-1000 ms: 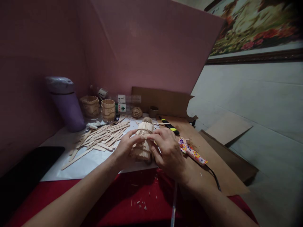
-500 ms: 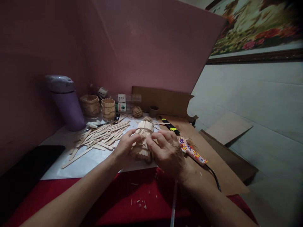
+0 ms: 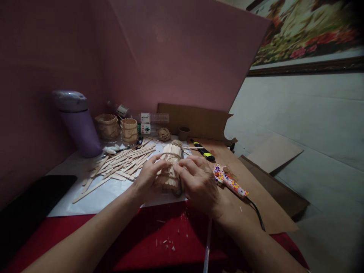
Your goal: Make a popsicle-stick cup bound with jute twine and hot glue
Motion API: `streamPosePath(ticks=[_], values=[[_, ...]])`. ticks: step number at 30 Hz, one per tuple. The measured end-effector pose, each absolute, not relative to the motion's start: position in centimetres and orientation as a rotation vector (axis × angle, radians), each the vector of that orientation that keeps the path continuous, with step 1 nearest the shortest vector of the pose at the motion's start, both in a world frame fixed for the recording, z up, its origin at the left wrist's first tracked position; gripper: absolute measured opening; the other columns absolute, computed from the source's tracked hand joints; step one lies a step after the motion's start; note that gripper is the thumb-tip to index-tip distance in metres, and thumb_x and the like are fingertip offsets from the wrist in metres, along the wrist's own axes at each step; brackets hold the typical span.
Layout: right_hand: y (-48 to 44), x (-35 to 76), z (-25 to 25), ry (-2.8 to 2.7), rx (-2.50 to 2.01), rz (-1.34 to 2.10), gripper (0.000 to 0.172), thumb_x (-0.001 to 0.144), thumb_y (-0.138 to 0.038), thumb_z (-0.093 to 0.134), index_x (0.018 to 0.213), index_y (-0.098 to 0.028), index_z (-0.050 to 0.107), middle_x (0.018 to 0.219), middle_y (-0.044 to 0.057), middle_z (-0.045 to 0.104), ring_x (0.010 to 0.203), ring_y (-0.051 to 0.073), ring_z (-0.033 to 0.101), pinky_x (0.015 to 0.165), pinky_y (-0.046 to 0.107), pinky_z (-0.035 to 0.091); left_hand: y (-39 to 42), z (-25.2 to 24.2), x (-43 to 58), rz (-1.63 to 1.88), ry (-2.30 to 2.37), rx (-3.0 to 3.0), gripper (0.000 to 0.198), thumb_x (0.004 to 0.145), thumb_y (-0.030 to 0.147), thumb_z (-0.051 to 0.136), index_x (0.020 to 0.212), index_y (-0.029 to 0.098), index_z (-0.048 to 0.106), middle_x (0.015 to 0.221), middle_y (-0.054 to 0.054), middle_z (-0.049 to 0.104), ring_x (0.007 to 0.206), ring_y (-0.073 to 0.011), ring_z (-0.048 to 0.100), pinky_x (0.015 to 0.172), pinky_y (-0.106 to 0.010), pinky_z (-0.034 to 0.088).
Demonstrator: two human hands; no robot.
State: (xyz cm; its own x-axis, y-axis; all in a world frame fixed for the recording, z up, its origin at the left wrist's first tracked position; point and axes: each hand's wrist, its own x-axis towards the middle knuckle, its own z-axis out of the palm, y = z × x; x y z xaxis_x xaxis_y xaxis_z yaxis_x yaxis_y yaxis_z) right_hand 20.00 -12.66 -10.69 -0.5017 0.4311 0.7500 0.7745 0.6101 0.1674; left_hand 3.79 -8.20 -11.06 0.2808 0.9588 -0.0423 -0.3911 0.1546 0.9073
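Observation:
Between my hands a cup made of craft sticks lies on its side, with twine wound around it. My left hand is closed on the cup's left side, its thumb and fingertips against the sticks. From the right, my right hand pinches at the twine on the cup's upper face; its fingertips partly hide what they grip. A loose pile of craft sticks is spread on the white paper to the left.
Behind stand a purple tumbler, two finished stick cups, a twine ball and a small pot. To the right lie a utility knife and a flower-patterned glue gun with its cord, on cardboard.
My right fingers have shifted slightly left along the twine. The cup stays between both hands, and the whole view has moved a little.

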Motion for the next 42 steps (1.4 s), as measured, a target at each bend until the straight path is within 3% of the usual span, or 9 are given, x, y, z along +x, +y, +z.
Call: streamPosePath(ticks=[6, 17, 25, 32, 42], values=[[-12.2, 20.1, -11.5, -1.859, -0.951, -0.145, 0.03, 0.089, -0.004, 0.047, 0.104, -0.019, 0.067, 0.099, 0.007, 0.068, 0.097, 0.023, 0.06, 0.086, 0.041, 0.052, -8.2, -11.0, 3.6, 1.114, 0.776, 0.994, 0.031, 0.066, 0.026, 0.07, 0.093, 0.016, 0.06, 0.077, 0.0, 0.059, 0.065, -0.0132, 0.053, 0.052, -0.023, 0.048], [-12.7, 19.7, -11.6, -2.023, -0.908, -0.455, 0.028, 0.091, -0.009, 0.052, 0.111, -0.019, 0.069, 0.101, 0.009, 0.067, 0.1, 0.026, 0.055, 0.089, 0.045, 0.052, -8.2, -11.2, 3.7, 1.098, 0.754, 0.995, 0.036, 0.067, 0.027, 0.071, 0.1, 0.016, 0.061, 0.082, -0.002, 0.062, 0.067, -0.0136, 0.057, 0.057, -0.023, 0.048], [-12.5, 20.0, -11.5, -2.041, -0.893, -0.485, 0.026, 0.09, -0.008, 0.052, 0.109, -0.015, 0.069, 0.101, 0.01, 0.069, 0.101, 0.027, 0.054, 0.09, 0.045, 0.052, -8.5, -11.1, 3.8, 1.105, 0.774, 1.003, 0.036, 0.066, 0.026, 0.072, 0.098, 0.014, 0.06, 0.077, -0.001, 0.062, 0.063, -0.0128, 0.056, 0.054, -0.022, 0.047], [-12.5, 19.9, -11.8, -2.002, -0.893, -0.388, 0.03, 0.089, -0.006, 0.051, 0.108, -0.02, 0.07, 0.099, 0.008, 0.068, 0.099, 0.025, 0.055, 0.086, 0.043, 0.053, -8.7, -10.8, 3.9, 1.084, 0.752, 0.968, 0.046, 0.061, 0.026, 0.077, 0.101, 0.015, 0.059, 0.079, -0.002, 0.065, 0.062, -0.0138, 0.058, 0.054, -0.024, 0.047], [-12.4, 20.1, -12.1, -1.666, -0.865, -0.224, 0.027, 0.09, -0.007, 0.048, 0.104, -0.023, 0.065, 0.099, 0.006, 0.065, 0.095, 0.023, 0.062, 0.083, 0.042, 0.053, -8.9, -10.2, 3.9, 1.029, 0.767, 0.91, 0.032, 0.063, 0.029, 0.074, 0.087, 0.016, 0.059, 0.069, 0.0, 0.057, 0.056, -0.0135, 0.053, 0.049, -0.025, 0.044]])
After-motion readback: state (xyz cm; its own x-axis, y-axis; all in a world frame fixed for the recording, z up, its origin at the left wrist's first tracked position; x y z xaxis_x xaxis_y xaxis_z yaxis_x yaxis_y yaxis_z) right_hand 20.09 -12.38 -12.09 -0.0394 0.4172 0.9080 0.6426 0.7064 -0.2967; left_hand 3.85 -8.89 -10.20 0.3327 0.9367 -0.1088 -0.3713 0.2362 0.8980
